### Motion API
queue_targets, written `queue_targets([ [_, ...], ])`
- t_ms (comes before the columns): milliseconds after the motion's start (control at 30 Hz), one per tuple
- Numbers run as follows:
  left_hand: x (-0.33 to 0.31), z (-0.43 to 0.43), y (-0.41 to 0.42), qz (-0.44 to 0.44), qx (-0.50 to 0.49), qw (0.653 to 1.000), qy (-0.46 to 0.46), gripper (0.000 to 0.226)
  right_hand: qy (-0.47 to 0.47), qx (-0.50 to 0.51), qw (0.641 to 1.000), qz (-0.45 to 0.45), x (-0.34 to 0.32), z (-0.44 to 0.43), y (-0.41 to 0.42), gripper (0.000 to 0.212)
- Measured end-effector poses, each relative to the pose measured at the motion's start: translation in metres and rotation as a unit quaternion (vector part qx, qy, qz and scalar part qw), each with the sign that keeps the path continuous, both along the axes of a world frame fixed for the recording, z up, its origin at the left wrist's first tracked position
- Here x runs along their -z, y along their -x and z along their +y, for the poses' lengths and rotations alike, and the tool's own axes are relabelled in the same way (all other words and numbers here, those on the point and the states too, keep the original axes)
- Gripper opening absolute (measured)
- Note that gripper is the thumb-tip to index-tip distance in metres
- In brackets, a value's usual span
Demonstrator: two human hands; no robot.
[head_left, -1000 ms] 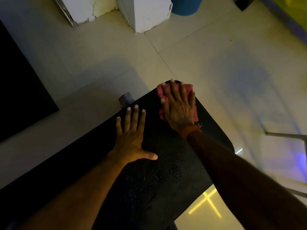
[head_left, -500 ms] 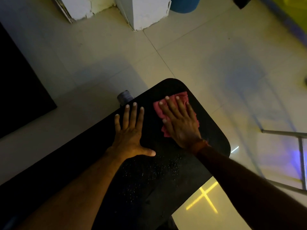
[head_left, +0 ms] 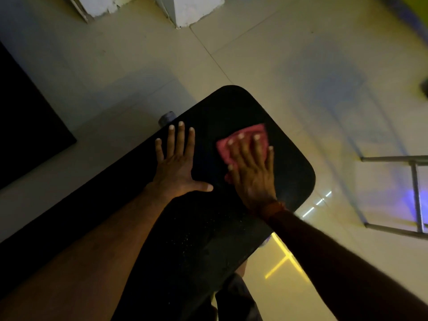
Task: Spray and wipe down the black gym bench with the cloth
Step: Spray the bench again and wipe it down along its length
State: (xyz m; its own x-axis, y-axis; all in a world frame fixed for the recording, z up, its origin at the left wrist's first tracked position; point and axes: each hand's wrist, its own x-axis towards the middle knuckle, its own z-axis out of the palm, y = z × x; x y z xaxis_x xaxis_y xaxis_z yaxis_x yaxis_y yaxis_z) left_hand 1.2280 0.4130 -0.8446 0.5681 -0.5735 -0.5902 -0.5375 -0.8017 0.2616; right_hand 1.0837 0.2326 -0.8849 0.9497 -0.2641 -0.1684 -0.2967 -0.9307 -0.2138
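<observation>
From the head camera, the black gym bench (head_left: 243, 107) runs from the lower left up to a rounded end near the middle of the frame. The right hand (head_left: 253, 172) lies flat on the bench pad, fingers spread and extended, pressing the pink cloth (head_left: 245, 133) against the pad a little short of that rounded end; it grips nothing, only pins the cloth beneath the palm and fingers. The left hand (head_left: 177, 163) rests flat on the bench just beside the cloth, toward the pad's left edge, fingers straight, thumb splayed, holding nothing. Small water droplets (head_left: 185, 239) speckle the pad nearer the person than both hands. A grey metal frame (head_left: 416, 193) stands on the tiled floor (head_left: 266, 54), well apart from the bench's right edge.
</observation>
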Motion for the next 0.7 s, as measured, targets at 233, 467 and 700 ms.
queue_targets([
  [233,0.004,0.002,0.049,0.003,0.044,0.999,0.013,0.159,-0.003,0.135,0.991,0.009,-0.007,-0.010,0.029,0.062],
  [467,0.006,0.000,0.070,0.002,0.041,0.999,0.000,0.163,0.014,0.226,0.974,0.015,-0.012,-0.034,0.056,0.062],
  [700,0.002,0.000,0.073,-0.005,0.041,0.999,-0.003,0.161,0.024,0.121,0.992,0.016,-0.014,-0.026,0.103,0.064],
])
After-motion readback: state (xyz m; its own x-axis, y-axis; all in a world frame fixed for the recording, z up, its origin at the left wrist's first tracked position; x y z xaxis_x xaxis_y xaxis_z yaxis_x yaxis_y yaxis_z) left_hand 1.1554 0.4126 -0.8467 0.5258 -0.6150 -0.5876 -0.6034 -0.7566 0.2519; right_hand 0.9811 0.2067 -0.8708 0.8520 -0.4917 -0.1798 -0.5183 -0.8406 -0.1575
